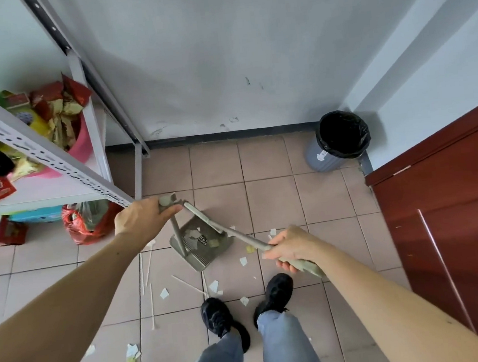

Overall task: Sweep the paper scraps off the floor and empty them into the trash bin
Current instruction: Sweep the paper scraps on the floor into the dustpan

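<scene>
My left hand grips the top of the grey dustpan's upright handle. The dustpan rests on the tiled floor in front of my feet and holds a few paper scraps. My right hand is closed around the grey broom handle, which slants up and left across the pan; the broom head is hidden near the pan. White and yellowish paper scraps and thin white sticks lie scattered around the pan and by my shoes. The grey trash bin with a black liner stands in the far right corner.
A metal shelf rack with a pink tub and packets fills the left side. A red plastic bag sits on the floor beneath it. A dark red wooden cabinet runs along the right. The white wall is straight ahead.
</scene>
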Available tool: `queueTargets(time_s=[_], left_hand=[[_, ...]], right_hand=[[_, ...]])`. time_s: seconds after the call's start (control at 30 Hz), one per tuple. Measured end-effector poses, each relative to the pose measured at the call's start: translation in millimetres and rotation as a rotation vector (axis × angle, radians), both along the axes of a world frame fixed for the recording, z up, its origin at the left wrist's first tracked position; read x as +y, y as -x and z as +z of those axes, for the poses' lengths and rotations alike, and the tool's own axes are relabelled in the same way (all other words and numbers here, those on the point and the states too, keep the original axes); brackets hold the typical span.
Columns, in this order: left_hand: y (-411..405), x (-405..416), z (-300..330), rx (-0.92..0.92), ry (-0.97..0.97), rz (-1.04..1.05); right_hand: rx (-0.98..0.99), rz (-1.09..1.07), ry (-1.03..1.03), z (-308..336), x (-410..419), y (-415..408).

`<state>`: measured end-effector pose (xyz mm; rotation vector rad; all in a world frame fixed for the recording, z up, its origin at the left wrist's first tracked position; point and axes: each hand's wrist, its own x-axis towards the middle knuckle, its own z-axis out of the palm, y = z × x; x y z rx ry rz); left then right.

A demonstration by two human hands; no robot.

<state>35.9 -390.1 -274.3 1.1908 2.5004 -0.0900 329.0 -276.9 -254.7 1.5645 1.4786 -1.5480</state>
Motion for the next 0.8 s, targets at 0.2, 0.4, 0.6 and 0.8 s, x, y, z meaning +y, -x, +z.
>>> queueTargets(time_s=[0.2,0.4,0.6,0.8], left_hand=[[-15,-12,0,-0.093,-0.044,0.02],[-27,-21,6,-0.109,-0.044,-0.041],[-43,-38,8,-0.106,-0.023,-0.08],[-61,-67,-5,-0.062,0.004,-0.084]], right_hand=[[-0.027,-0.066,-0.111,6,-2,-15],[-0.132,-0.188,-0.257,0,-9,-66],[-0.239,-0.249,-0.305,-23,-18,-101],[-0.205,-0.278,-0.195,-49,-55,-103]])
